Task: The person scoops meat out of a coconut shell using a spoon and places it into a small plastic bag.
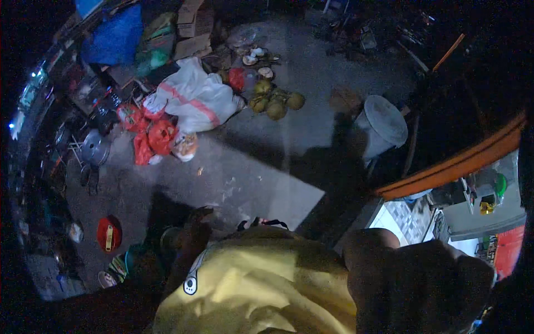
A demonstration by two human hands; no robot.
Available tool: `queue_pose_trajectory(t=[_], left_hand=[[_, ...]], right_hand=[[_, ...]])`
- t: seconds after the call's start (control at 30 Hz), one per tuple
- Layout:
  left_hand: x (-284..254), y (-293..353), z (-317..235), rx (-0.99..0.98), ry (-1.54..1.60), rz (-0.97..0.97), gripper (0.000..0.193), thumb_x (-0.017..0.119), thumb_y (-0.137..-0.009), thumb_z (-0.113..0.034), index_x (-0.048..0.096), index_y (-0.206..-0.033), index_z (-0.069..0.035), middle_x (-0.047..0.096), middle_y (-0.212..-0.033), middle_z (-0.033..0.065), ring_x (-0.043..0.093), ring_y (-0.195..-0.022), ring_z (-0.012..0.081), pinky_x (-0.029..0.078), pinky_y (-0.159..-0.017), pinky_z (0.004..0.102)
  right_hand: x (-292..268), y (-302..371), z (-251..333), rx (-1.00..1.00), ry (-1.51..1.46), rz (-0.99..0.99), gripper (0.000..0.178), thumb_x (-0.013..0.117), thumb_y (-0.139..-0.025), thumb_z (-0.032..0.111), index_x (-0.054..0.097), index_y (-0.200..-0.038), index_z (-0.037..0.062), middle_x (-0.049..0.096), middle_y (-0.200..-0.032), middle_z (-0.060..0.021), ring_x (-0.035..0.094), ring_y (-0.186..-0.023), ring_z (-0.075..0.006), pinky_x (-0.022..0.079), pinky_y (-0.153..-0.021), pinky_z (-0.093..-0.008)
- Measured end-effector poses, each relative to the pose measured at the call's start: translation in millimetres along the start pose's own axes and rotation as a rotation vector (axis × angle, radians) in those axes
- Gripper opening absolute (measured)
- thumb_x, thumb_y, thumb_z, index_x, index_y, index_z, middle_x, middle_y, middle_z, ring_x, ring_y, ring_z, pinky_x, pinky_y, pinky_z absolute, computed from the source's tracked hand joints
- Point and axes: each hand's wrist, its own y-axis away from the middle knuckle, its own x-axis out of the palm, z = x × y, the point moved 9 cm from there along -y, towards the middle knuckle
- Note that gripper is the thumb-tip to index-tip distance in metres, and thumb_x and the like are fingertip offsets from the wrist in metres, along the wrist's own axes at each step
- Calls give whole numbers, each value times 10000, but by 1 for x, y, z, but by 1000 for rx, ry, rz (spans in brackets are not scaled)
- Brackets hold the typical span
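Note:
Deep shadow covers both my hands. My left hand (196, 225) hangs low beside the yellow shirt (267, 284) I wear, over the dim floor. How its fingers are set is lost in the dark, and nothing can be made out in it. Close to it, on the left, stands a round patterned container (117, 268), partly in shadow, with a red round object (109, 234) beyond it. On the right, my right hand (431, 278) appears as a large dark shape close to the camera. Its fingers and anything in them cannot be told apart.
A white sack with a red stripe (197, 100) lies ahead beside red plastic bags (161, 136). Green coconuts (275, 106) sit right of it. A pale bucket (384, 122) stands farther right. An orange edge (456, 161) borders a lit tiled area (406, 217). Clutter lines the left.

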Motion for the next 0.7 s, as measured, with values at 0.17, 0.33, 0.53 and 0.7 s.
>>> queue_pose_trajectory(t=[0.17,0.33,0.53,0.7], left_hand=[[10,-115,-24,16,4,-88,392,414,-538,56,520,-907,-20,510,-881,177,492,-835,311,392,-725,318],[61,-236,-106,239,-372,-29,369,412,-548,65,521,-892,-13,510,-891,164,487,-853,312,382,-748,315],[130,-436,-154,324,-439,55,366,432,-593,20,505,-947,-43,492,-953,179,477,-891,305,371,-770,328],[262,-587,-211,296,-284,407,386,450,-610,2,470,-991,-57,466,-1013,159,463,-920,280,366,-781,323]], right_hand=[[-114,-62,8,-15,37,-22,142,413,-794,173,358,-696,87,314,-444,19,271,-300,-50,361,-332,-241],[-245,-112,11,-52,91,-65,139,412,-794,174,362,-699,86,309,-444,20,267,-299,-47,362,-334,-241],[-464,-130,26,-155,250,-441,135,411,-794,174,367,-702,85,303,-445,22,261,-299,-43,364,-336,-241],[-625,-71,96,-105,552,-1052,190,372,-811,241,460,-881,87,298,-499,46,242,-327,-37,368,-407,-217]])
